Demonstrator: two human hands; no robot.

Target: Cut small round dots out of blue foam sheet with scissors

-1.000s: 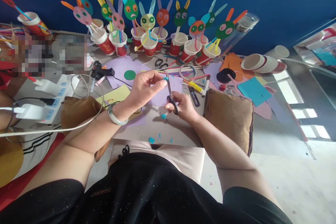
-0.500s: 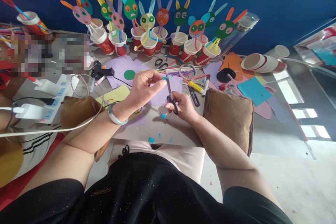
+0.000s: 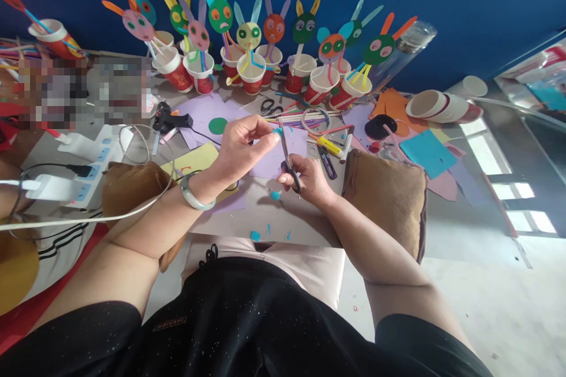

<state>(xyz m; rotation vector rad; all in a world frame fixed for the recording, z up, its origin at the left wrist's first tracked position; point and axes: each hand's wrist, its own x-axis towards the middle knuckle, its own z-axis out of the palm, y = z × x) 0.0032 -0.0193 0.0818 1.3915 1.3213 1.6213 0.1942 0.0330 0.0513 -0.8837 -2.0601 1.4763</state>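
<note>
My left hand (image 3: 250,144) is closed in a pinch on a small piece of blue paper (image 3: 277,132), which its fingers partly hide. In my right hand (image 3: 311,180) are black-handled scissors (image 3: 290,168), their blades pointing up and away beside the blue paper. Beneath the hands lies a sheet of purple paper (image 3: 265,166). A small blue paper disc (image 3: 275,195) rests on the table (image 3: 230,224) below the scissors. Closer to the front edge are a blue scrap (image 3: 255,235) and thin blue offcuts (image 3: 268,228).
Several red paper cups (image 3: 251,79) with rabbit-faced figures stand along the blue wall. A black glue gun (image 3: 170,121) and a power strip (image 3: 99,168) with cables lie left. A brown cushion (image 3: 384,200), a yellow cutter (image 3: 329,146) and blue paper (image 3: 428,153) are on the right.
Both hands stay almost where they were. The blue paper at my left fingertips has shifted very slightly and shows a little more beside the blades.
</note>
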